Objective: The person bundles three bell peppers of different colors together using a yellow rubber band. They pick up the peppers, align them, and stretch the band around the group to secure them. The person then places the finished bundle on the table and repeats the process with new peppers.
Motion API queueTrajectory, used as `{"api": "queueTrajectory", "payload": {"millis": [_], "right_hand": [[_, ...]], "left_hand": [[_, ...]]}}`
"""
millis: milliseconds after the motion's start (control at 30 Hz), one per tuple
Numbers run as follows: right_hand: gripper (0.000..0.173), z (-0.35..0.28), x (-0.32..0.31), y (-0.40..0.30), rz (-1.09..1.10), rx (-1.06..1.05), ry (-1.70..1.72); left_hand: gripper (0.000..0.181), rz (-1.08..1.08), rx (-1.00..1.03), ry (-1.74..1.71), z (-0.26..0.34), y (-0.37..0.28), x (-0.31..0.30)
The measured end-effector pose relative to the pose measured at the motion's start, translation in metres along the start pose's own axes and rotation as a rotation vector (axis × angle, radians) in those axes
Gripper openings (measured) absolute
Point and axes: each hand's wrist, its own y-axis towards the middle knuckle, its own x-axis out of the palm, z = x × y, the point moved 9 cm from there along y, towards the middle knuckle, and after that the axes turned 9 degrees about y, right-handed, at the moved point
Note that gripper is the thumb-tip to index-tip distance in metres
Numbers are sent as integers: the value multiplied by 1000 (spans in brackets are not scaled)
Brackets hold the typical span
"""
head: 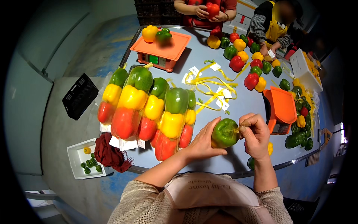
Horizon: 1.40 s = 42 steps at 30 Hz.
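My left hand (205,140) cups the side of a green bell pepper (224,133) above the near part of the table. A sliver of yellow shows beneath it. With thumb and fingers, my right hand (254,134) pinches the gathered end of yellow netting (235,130) at the pepper's top. To the left of my hands lie several netted packs of peppers (170,123), each with green, yellow and red in a row. Beyond my hands, yellow net sleeves (207,81) with white tags are spread on the table. Part of a yellow pepper (270,148) shows behind my right wrist.
An orange scale (176,44) carries peppers at the far left; another orange scale (282,109) stands right. Loose peppers (237,63) cover the far right. Two people (208,12) work across the table (193,165). A white box (81,173), dark red cloth (110,154) and black crate (80,96) are left.
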Motion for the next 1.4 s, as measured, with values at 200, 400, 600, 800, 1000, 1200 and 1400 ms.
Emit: {"api": "queueTrajectory", "payload": {"millis": [200, 400, 600, 800, 1000, 1200, 1400], "right_hand": [[11, -28, -2, 17, 84, -107, 206], [24, 21, -48, 32, 205, 126, 108], [18, 186, -58, -5, -21, 591, -166], [38, 230, -38, 24, -246, 396, -553], [93, 257, -22, 76, -461, 377, -919], [124, 290, 1, 131, -627, 354, -1133], [61, 339, -32, 166, -482, 333, -1062]], "left_hand": [[93, 11, -2, -187, 18, 11, -10], [62, 199, -148, -357, 55, 7, -127], [58, 215, -420, -168, 44, 24, -199], [69, 231, -579, 754, -17, 33, -221], [63, 374, -279, 1087, 27, 37, -203], [57, 293, -60, 959, 74, 24, -159], [38, 168, 134, 626, 88, 11, -104]]}}
